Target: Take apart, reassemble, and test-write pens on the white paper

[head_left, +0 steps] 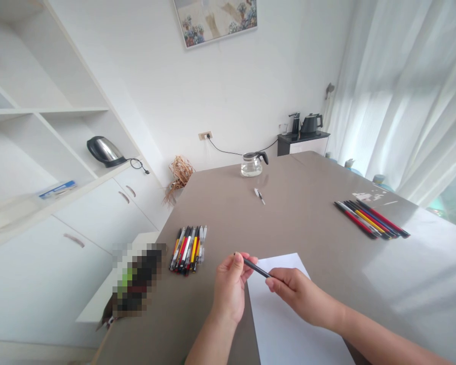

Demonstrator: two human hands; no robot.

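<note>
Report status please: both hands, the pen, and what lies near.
Left hand and right hand both grip one black pen over white paper. Pen bundle to the left, row of pens far right. Nothing between.

Slim dark pen [256, 267], tilted, above white paper [289, 314].

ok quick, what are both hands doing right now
left hand: closed on one end of a black pen
right hand: closed, pinching the pen's other end over the white paper
</note>
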